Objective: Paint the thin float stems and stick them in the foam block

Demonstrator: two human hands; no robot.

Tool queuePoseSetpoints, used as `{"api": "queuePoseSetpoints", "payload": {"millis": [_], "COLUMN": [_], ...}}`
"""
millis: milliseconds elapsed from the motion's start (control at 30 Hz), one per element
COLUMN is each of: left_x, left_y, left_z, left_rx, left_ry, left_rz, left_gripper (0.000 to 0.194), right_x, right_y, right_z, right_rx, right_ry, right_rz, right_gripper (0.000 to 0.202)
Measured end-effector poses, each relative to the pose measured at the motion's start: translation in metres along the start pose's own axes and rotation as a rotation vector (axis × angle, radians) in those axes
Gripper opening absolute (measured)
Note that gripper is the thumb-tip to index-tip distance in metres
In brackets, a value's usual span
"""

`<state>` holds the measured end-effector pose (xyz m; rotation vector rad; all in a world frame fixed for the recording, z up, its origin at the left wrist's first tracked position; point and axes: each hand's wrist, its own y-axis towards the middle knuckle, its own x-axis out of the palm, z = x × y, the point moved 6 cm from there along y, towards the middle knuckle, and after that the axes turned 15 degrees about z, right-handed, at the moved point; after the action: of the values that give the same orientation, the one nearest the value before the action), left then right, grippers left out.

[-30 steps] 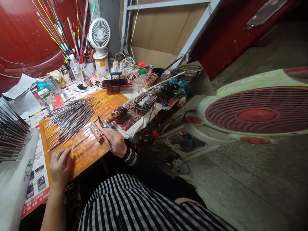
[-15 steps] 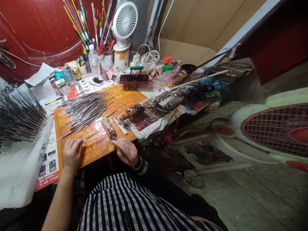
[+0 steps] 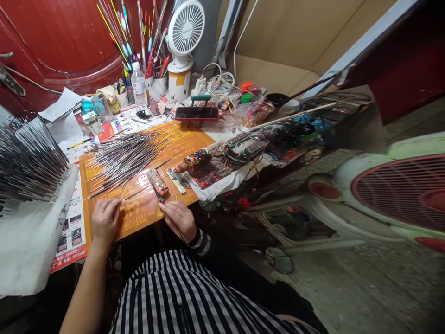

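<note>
My left hand [image 3: 106,220] rests at the front edge of the orange board [image 3: 139,220], its fingers pinched on one end of a thin dark stick [image 3: 136,192]. That stick slants up to the right, its far part passing over a small paint-stained block [image 3: 157,182]. My right hand [image 3: 179,219] is closed just below the block, around a thin dark tool with a cord [image 3: 181,235] running back under the palm. The tool's tip is near the block's lower end; whether they touch I cannot tell. Behind my hands lies a pile of thin dark sticks [image 3: 128,157].
A white foam block [image 3: 26,246] full of upright dark sticks stands at the left. Farther back are a water bottle [image 3: 138,88], a white fan [image 3: 187,28] and a phone [image 3: 196,113]. Paint-stained tools [image 3: 198,160] lie to the right, beside a green-and-red floor fan [image 3: 399,190].
The whole view has shifted slightly. My right hand has moved a little left and turned, closer to the lower end of the block. My left hand keeps its pinch on the stick.
</note>
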<state>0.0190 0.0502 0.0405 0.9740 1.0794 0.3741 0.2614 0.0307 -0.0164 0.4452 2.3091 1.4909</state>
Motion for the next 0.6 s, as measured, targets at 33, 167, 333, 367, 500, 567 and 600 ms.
{"api": "queuePoseSetpoints", "payload": {"millis": [33, 167, 333, 367, 500, 567, 600], "left_x": [0.0, -0.0004, -0.0007, -0.0007, -0.0007, -0.0006, -0.0006], "left_y": [0.0, 0.0006, 0.0009, 0.0009, 0.0005, 0.0002, 0.0001], "left_z": [0.0001, 0.0013, 0.0018, 0.0017, 0.0008, 0.0003, 0.0002], "left_rx": [0.001, 0.004, 0.005, 0.003, -0.003, -0.008, -0.01], "left_ry": [0.002, 0.008, 0.004, 0.0, -0.006, -0.002, -0.001], "left_rz": [-0.001, 0.003, 0.005, 0.005, 0.005, 0.005, 0.005], "left_gripper": [0.016, 0.015, 0.015, 0.015, 0.015, 0.015, 0.015], "right_x": [0.0003, 0.0016, 0.0026, 0.0027, 0.0033, 0.0034, 0.0033], "right_y": [0.0004, 0.0006, -0.0019, -0.0027, -0.0054, -0.0058, -0.0057], "right_z": [-0.0004, -0.0006, 0.0004, 0.0007, 0.0029, 0.0032, 0.0029], "right_rx": [-0.001, 0.002, 0.013, 0.016, 0.049, 0.056, 0.054], "right_ry": [-0.003, -0.01, -0.024, -0.027, -0.053, -0.062, -0.064], "right_rz": [0.0, -0.001, -0.008, -0.01, -0.013, -0.006, 0.002], "right_gripper": [0.063, 0.061, 0.058, 0.058, 0.054, 0.054, 0.054]}}
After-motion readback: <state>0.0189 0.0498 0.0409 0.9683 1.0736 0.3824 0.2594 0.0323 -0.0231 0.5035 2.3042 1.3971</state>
